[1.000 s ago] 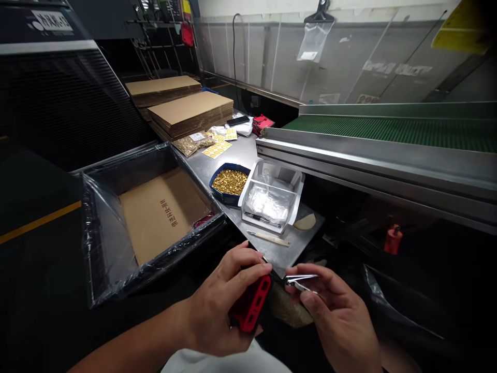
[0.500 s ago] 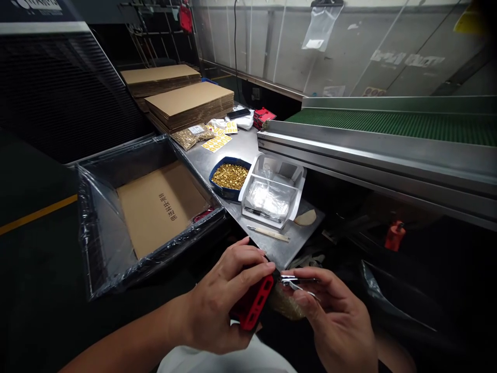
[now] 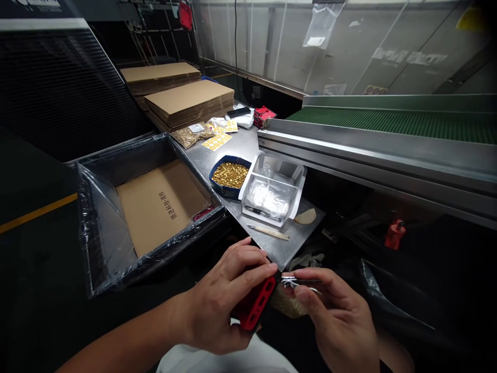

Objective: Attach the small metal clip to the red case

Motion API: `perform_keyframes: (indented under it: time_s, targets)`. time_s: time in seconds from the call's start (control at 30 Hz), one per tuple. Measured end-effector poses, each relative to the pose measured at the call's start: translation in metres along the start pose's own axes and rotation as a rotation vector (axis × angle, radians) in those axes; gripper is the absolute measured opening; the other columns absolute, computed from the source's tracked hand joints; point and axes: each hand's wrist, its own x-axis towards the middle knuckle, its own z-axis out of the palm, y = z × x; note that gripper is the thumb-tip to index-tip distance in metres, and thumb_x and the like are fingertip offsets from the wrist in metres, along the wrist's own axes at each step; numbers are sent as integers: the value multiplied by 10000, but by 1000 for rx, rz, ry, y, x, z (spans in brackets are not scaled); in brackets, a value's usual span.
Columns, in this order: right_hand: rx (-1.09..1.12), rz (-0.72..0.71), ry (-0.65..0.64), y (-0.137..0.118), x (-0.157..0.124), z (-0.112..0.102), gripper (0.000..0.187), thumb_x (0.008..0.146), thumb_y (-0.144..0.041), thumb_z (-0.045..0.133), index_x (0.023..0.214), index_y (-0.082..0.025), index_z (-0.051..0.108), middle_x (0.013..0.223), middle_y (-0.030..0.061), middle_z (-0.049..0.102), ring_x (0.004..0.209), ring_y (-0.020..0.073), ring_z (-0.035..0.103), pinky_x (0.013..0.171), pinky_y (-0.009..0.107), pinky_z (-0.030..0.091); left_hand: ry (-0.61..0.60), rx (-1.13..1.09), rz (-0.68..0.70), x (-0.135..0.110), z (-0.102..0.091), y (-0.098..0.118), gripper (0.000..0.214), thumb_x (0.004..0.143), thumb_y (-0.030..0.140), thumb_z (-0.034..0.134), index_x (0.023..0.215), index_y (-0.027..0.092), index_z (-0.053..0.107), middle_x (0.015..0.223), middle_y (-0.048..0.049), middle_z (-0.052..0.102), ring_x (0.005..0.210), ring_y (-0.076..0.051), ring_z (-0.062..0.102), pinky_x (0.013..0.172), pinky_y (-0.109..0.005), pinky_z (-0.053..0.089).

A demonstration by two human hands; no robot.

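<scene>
Steel bench (image 3: 285, 247) w/ conveyor (image 3: 388, 122) on the right; hands work low, in front of the bench's near corner, over the lap.

L hand (image 3: 217, 311): wrapped round a red part (image 3: 254, 308), thumb and forefinger clamped on its upper end, the rest of the fingers under it. R hand (image 3: 341, 326): fingers pinched together on metal tweezers (image 3: 301, 283), whose tips sit right at the part's top end, touching or nearly so. Can't tell if anything is btwn the tips.

Doing it well, I'd judge: hold the part dead steady w/ L hand, keep the forefinger clear of the end face, bring the tips in square and w/ light squeeze so nothing flicks out; wrists braced close together.

Axis: the part's long axis runs from lower left, near the body, up to the right; slotted red face looks right, top end points at the tweezers. Tweezers lie approx level, tips pointing left, rear end inside R hand.

Outward: a brownish bag (image 3: 287, 308) just below the tips. On the bench, a pale stick (image 3: 268, 233), then a white tray (image 3: 298, 178) holding clear bags, and a blue dish (image 3: 223, 192) of small brass bits beside it. Left of the bench, a plastic-lined carton (image 3: 97, 217); further back, flat cardboard stacks (image 3: 190, 101).
</scene>
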Motion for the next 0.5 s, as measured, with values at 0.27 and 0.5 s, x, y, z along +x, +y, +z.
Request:
perform_keyframes:
  time_s: [0.27, 0.5]
  targets:
    - [-218, -192, -8, -2, -1, -10, 201, 849, -255, 694, 1047, -279, 669, 984, 25, 755, 844, 148, 739, 713, 147, 607, -39, 3, -8, 1, -1, -1, 903, 570, 110, 686, 1423, 35, 398, 1309, -168, 478, 1314, -287, 425, 1247, -498, 237]
    - [-333, -295, -131, -2, 3, -17, 282, 868, -205, 670, 1136, -273, 615, 1032, 30, 711, 963, 152, 698, 808, 197, 589, -61, -2, -5, 1, -2, 0, 892, 592, 107, 684, 1432, 41, 390, 1324, -167, 469, 1305, -277, 427, 1235, -498, 261]
